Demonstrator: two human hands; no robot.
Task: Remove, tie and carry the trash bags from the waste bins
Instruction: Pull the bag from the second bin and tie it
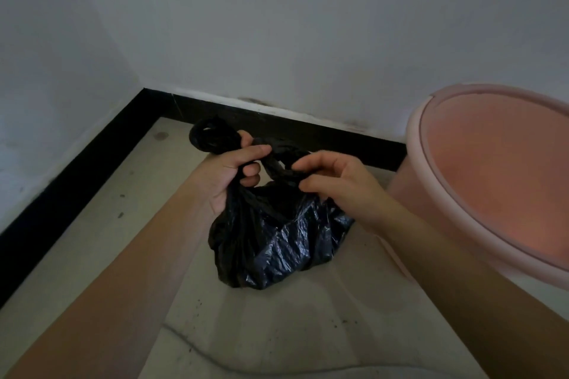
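Note:
A black trash bag [277, 240] sits on the pale floor in the room's corner, its top twisted into two ropes. My left hand [229, 174] grips one twisted end, which loops up and back behind the fingers. My right hand [334, 178] pinches the other twisted end between thumb and fingers, just above the bag's body. A pink waste bin [428, 120] stands to the right with no liner visible inside it.
White walls meet in the corner behind the bag, with a black skirting board [92, 163] along their base. The pale floor [277, 332] carries dark specks and a faint curved mark in front of the bag.

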